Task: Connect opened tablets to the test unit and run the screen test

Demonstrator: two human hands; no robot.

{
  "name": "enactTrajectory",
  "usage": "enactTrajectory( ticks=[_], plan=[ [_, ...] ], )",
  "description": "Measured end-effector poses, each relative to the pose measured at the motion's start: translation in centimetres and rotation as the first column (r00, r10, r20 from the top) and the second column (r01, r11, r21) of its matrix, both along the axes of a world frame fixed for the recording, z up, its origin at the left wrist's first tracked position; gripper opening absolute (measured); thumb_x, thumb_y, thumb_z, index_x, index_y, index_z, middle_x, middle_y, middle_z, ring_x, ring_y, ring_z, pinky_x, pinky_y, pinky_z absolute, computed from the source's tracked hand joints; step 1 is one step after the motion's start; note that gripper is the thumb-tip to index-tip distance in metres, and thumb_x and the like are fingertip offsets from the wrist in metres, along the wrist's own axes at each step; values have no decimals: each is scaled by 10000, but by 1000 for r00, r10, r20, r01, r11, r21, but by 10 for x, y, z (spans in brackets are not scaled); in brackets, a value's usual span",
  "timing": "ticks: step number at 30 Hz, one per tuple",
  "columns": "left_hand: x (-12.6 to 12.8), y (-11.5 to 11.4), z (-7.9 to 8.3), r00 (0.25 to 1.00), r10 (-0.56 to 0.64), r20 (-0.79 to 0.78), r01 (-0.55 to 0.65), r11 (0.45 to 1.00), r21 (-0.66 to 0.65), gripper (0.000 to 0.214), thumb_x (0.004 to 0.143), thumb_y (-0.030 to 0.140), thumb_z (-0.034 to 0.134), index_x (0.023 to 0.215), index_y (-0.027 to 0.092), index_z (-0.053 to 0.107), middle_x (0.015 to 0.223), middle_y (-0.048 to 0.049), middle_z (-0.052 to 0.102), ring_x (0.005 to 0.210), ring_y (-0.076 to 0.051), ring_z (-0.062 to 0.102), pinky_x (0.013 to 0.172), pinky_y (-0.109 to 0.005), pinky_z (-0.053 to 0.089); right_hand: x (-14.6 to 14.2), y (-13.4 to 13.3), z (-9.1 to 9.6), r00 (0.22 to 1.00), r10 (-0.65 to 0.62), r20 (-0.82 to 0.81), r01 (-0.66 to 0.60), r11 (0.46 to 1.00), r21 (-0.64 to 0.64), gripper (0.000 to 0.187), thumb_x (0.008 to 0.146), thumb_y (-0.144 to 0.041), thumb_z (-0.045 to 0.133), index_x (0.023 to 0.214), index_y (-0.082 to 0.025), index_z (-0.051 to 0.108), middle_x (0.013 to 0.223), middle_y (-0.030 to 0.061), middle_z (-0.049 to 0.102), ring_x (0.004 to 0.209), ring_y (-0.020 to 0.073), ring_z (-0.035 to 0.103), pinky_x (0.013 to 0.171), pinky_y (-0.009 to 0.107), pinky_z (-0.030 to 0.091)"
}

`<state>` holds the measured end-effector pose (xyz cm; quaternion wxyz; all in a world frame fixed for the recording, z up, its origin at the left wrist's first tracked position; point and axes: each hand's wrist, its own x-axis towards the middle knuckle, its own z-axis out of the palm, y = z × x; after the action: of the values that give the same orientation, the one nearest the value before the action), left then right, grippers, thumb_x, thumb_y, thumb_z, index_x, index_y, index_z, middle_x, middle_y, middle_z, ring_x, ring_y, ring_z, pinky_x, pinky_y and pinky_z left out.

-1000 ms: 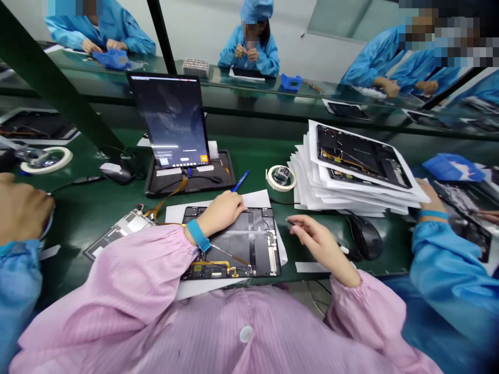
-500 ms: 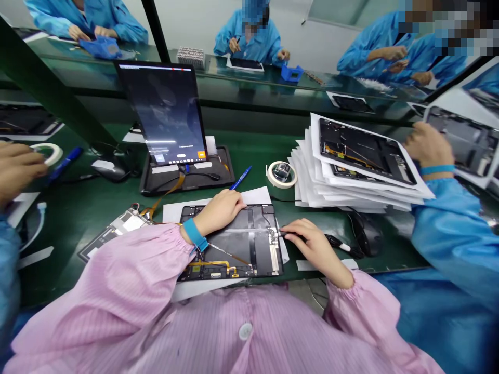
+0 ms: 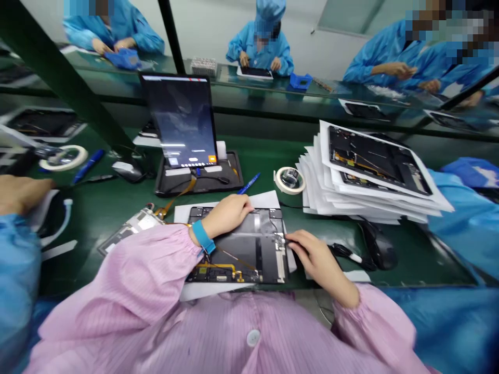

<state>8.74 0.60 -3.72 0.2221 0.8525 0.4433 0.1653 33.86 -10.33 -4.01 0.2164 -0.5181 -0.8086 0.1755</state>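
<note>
An opened tablet (image 3: 241, 254), its inner parts and orange flex cables exposed, lies on white paper in front of me. Across its upper part reaches my left hand (image 3: 228, 214), fingers curled over the far edge and gripping it; a blue wrist strap circles that wrist. At the tablet's right edge, my right hand (image 3: 312, 254) pinches a small black cable plug against the port side. Most of the plug is hidden by the fingers. Left of the tablet, a loose display panel (image 3: 132, 228) is partly covered by my sleeve and joined to an orange flex cable (image 3: 181, 192).
A lit tablet screen (image 3: 181, 119) stands in a black tray (image 3: 163, 184). Beyond my hands are a blue pen (image 3: 249, 183) and a tape roll (image 3: 289, 180). Paper-layered tablets (image 3: 374, 161) are stacked right, near a black mouse (image 3: 378, 246). A co-worker's hand (image 3: 25, 195) is at left.
My view has swung slightly left. The right co-worker's hand has left the tablet stack, and the left co-worker's hand has moved down from the tape roll. My hands keep their places on the tablet.
</note>
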Motion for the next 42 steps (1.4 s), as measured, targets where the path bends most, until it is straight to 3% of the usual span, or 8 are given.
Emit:
enactTrajectory(
  ticks=[5,8,11,15,17,20,27,42],
  plan=[
    [-5,0,7,997,30,65,-20,988,-151,174,894,342,507,888,191,593,809,-9,685,751,-168,620,651,-253,410,-9,-7,-7,948,-28,317,-72,952,297,261,931,-195,354,1058,-142,576,892,98,635,801,235,597,723,386,494],
    [-7,4,2,996,45,73,-31,981,-190,182,867,365,537,839,194,595,752,11,675,716,-155,611,609,-235,384,-7,-1,-9,939,70,336,-156,959,237,262,937,-200,325,966,-151,581,794,72,622,698,205,593,623,340,495],
    [-7,6,-3,995,47,84,-28,977,-211,202,859,383,539,820,194,600,717,18,660,682,-144,593,589,-229,366,3,6,-8,951,156,268,-196,972,129,243,952,-269,368,1036,-178,578,896,65,667,778,196,637,657,319,519],
    [-9,5,-6,993,28,113,-3,976,-217,231,865,400,520,824,188,603,707,14,647,663,-141,577,590,-231,364,14,5,-8,997,38,60,-40,999,31,343,929,-323,474,1244,-187,477,1068,80,660,909,185,653,773,316,539],
    [-10,5,-7,994,21,107,3,975,-221,242,869,406,507,835,186,602,712,9,648,666,-146,577,595,-238,366,15,1,-9,999,-36,-39,38,997,60,242,923,-295,494,1137,-187,531,975,65,673,856,168,656,753,294,539],
    [-11,5,-9,994,12,104,12,973,-229,240,874,403,498,851,187,599,743,2,658,683,-151,584,599,-243,367,14,-3,-8,999,-7,-54,17,983,182,119,929,-230,492,980,-194,593,924,48,679,848,157,635,778,293,513],
    [-11,5,-8,995,4,101,19,974,-227,234,876,401,498,850,189,594,780,0,669,698,-151,590,600,-243,368,13,-1,-2,993,92,70,-106,967,233,170,927,-208,506,1035,-184,635,842,33,678,820,176,526,754,334,419],
    [-11,7,-8,994,38,105,-11,969,-247,217,865,392,514,841,192,597,739,9,660,682,-152,584,600,-242,369,2,1,-7,998,57,40,-65,966,250,144,916,-201,510,984,-179,635,830,32,672,842,179,524,840,366,386]
  ],
)
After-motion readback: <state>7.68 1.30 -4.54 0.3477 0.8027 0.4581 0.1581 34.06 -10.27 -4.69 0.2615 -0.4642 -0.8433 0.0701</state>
